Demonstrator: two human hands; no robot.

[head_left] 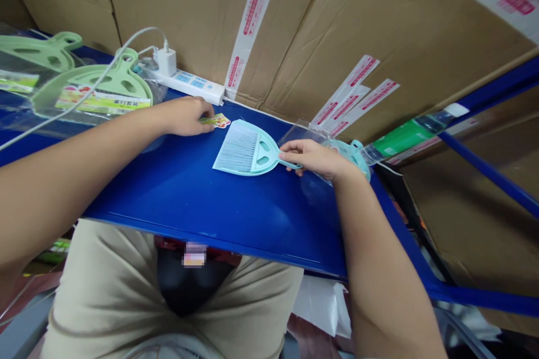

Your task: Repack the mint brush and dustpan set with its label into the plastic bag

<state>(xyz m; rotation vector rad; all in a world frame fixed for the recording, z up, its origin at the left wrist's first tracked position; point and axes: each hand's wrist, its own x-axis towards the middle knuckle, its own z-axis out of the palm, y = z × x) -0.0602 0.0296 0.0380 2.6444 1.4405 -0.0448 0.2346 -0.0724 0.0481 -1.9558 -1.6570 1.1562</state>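
While the right hand grips the brush by its handle over the bench, its long axis runs leftward, bristles toward the left hand, which pinches a card.

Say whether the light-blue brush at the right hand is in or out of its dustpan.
In: the brush lies nested in the dustpan, its bristles over the pan, whose curved rim shows along the brush's edge.

pale turquoise brush-and-dustpan set, yellow-and-red patterned card, blue tabletop, light green dustpans at 10 o'clock, green bottle label at 3 o'clock, red-printed white tape at 12 o'clock
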